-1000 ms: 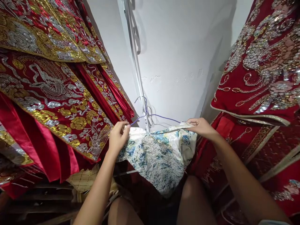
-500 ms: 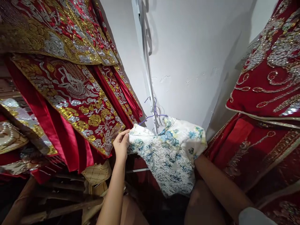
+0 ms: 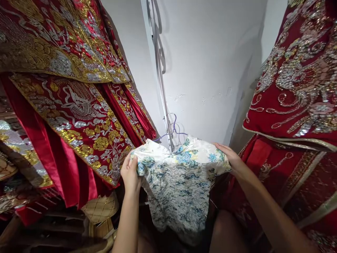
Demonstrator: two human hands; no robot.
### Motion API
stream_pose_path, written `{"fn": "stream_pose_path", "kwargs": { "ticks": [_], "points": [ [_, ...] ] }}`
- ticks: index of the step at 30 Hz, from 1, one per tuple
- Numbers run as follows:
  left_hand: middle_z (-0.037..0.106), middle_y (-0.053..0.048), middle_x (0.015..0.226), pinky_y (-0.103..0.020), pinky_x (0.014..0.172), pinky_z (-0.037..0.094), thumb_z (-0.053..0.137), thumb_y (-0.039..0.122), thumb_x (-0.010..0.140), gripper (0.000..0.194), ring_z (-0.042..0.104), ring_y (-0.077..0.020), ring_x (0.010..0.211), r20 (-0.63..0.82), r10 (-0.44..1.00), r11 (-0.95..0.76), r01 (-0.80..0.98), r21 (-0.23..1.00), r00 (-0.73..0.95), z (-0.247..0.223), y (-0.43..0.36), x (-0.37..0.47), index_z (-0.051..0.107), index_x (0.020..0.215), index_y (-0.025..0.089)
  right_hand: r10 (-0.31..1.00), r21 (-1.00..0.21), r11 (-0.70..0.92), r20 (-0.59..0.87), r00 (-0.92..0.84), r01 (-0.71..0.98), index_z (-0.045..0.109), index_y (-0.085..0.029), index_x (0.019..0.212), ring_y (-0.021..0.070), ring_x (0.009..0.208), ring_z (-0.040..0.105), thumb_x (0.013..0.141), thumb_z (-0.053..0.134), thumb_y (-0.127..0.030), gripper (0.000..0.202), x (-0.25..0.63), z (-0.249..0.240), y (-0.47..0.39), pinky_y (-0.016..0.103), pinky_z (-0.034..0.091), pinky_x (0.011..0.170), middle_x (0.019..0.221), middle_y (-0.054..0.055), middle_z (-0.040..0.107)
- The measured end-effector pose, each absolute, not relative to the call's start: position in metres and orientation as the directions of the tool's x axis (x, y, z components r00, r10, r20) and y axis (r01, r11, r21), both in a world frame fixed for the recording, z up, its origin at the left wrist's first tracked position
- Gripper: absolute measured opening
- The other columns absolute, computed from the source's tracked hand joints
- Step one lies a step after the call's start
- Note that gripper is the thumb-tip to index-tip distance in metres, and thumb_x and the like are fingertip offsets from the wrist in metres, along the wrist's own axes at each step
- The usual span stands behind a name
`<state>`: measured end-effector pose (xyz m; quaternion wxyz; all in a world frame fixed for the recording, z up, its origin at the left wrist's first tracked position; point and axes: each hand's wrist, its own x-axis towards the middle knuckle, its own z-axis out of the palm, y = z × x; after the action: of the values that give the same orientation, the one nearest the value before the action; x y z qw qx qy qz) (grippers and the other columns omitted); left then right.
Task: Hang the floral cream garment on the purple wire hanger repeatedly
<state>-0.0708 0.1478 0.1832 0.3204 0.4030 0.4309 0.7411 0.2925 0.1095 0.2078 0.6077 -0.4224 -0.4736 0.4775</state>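
A white short-sleeved blouse (image 3: 181, 189) with blue, green and yellow flowers hangs in front of me on a thin purple hanger (image 3: 174, 128). The hanger's hook stands clear above the neckline, beside a metal pole. My left hand (image 3: 130, 172) pinches the edge of the left sleeve between thumb and fingers. At the other sleeve, my right hand (image 3: 228, 156) is closed on the cloth, its fingers on top and the thumb hidden. The blouse is spread wide between both hands, and its lower part falls in crinkled folds.
Red costumes with gold and silver embroidery (image 3: 79, 116) hang on the left; red beaded garments (image 3: 297, 88) hang on the right. A metal pole (image 3: 159, 70) stands against the pale wall (image 3: 207, 52). A quilted beige item (image 3: 101, 207) sits low on the left.
My right hand has come out from behind the blouse and now grips the right sleeve from above. The blouse is spread flatter, and my left hand has shifted slightly left and down.
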Motion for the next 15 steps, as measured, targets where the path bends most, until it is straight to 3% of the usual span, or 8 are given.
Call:
{"fn": "stream_pose_path", "kwargs": {
  "ticks": [3,7,11,13,15],
  "points": [
    [0.059,-0.016,0.141,-0.041,0.103,0.052,0.066,0.043,0.085,0.066,0.058,-0.0312,0.128,0.366,0.841,-0.427,-0.072,0.901,-0.399,0.212,0.154,-0.070,0.050,0.143,0.016,0.981,-0.963,0.190,0.179,0.075,-0.191,0.073,-0.019,0.101,0.0315,0.085,0.074,0.069,0.076,-0.052,0.045,0.293,0.224,0.100,0.035,0.056,0.070,0.088,0.009,0.078],
    [0.043,-0.011,0.156,-0.042,0.112,0.043,0.064,0.042,0.087,0.069,0.045,-0.0308,0.141,0.533,0.831,-0.525,0.092,0.846,-0.158,0.232,0.150,-0.069,0.042,0.150,0.026,0.950,-0.947,0.261,0.219,0.222,-0.185,0.071,-0.021,0.101,0.0306,0.079,0.074,0.069,0.075,-0.050,0.044,0.304,0.222,0.084,0.035,0.054,0.063,0.092,0.009,0.077],
    [0.017,-0.011,0.166,-0.058,0.122,0.018,0.078,0.041,0.076,0.094,0.014,-0.0373,0.153,0.630,0.766,-0.591,0.521,0.616,0.125,0.222,0.138,-0.059,0.029,0.155,0.032,0.953,-0.956,0.209,0.152,0.263,-0.206,0.069,-0.022,0.105,0.0298,0.072,0.072,0.070,0.074,-0.053,0.047,0.316,0.194,0.060,0.034,0.053,0.056,0.085,0.009,0.076],
    [0.003,-0.012,0.168,-0.067,0.119,0.010,0.081,0.039,0.071,0.091,0.000,-0.0430,0.153,0.630,0.760,-0.540,0.696,0.473,0.160,0.206,0.138,-0.050,0.036,0.151,0.031,0.962,-0.962,0.152,0.091,0.256,-0.226,0.071,-0.022,0.103,0.0272,0.066,0.070,0.068,0.077,-0.057,0.050,0.310,0.176,0.045,0.033,0.052,0.053,0.080,0.008,0.075],
    [0.007,-0.015,0.166,-0.069,0.117,0.008,0.078,0.034,0.074,0.083,0.002,-0.0436,0.152,0.666,0.723,-0.547,0.741,0.390,0.184,0.186,0.142,-0.040,0.040,0.147,0.028,0.970,-0.968,0.119,0.065,0.235,-0.222,0.073,-0.023,0.094,0.0249,0.061,0.068,0.060,0.080,-0.064,0.053,0.291,0.162,0.026,0.032,0.051,0.052,0.076,0.007,0.074]
  ]
}}
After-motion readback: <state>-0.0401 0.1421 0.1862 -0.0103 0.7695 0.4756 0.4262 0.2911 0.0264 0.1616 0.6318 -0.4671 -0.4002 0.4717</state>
